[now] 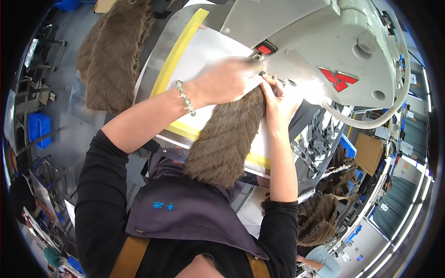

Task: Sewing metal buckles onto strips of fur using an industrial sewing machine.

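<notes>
A long brown fur piece (pixel 227 134) hangs from my fingers across the white work surface (pixel 222 46) and down over its near edge. Its top end is pinched by my left hand (pixel 229 81), closed, with a beaded bracelet on the wrist; the far side of this hand is blurred. On the other side my right hand (pixel 280 104) is closed too, thumb and fingertips meeting at the same end. A tiny dark bit shows between the fingertips; its kind is too small to tell. Both hands are close beside the head of a pale grey sewing machine (pixel 301 51), under its bright lamp.
Yellow tape (pixel 178 60) edges the work surface. More brown fur (pixel 113 60) hangs at the far left. To the right lie many dark grey strips (pixel 320 136), a fur pile (pixel 317 217) and a cardboard box (pixel 368 153). Another person's arm (pixel 310 263) shows at lower right.
</notes>
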{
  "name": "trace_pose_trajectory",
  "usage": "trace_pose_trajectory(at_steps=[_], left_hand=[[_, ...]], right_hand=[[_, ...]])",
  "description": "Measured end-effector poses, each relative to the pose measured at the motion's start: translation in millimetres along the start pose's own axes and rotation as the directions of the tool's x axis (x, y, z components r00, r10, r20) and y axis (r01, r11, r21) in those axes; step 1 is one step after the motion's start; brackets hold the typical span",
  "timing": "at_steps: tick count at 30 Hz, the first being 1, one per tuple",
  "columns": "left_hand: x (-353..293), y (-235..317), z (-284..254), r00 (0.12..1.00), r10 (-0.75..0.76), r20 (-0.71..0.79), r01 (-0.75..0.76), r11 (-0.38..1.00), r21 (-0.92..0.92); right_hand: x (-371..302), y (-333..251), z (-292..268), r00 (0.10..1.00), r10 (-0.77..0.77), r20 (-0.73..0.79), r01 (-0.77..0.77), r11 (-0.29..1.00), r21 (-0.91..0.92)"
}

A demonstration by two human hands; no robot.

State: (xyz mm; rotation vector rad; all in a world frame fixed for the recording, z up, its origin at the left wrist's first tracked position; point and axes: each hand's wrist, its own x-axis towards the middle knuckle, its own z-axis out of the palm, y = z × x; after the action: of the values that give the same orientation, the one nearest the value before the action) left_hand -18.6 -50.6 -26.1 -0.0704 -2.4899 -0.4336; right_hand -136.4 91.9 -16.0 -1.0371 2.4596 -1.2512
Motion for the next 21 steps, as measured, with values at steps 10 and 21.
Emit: trace_pose_trajectory(at_steps=[10, 21], left_hand=[[2.6, 0.9, 0.7, 1.000, -0.020, 0.025, 0.020, 1.000, -0.018], [-6.7, 9.4, 1.9, 0.998, 0.017, 0.065, -0.019, 0.999, 0.028]], right_hand=[[10.2, 34.7, 4.0, 0.999, -0.041, -0.017, 0.042, 0.998, 0.053], [6.5, 21.9, 1.8, 0.998, -0.045, 0.033, 0.044, 0.999, 0.027]])
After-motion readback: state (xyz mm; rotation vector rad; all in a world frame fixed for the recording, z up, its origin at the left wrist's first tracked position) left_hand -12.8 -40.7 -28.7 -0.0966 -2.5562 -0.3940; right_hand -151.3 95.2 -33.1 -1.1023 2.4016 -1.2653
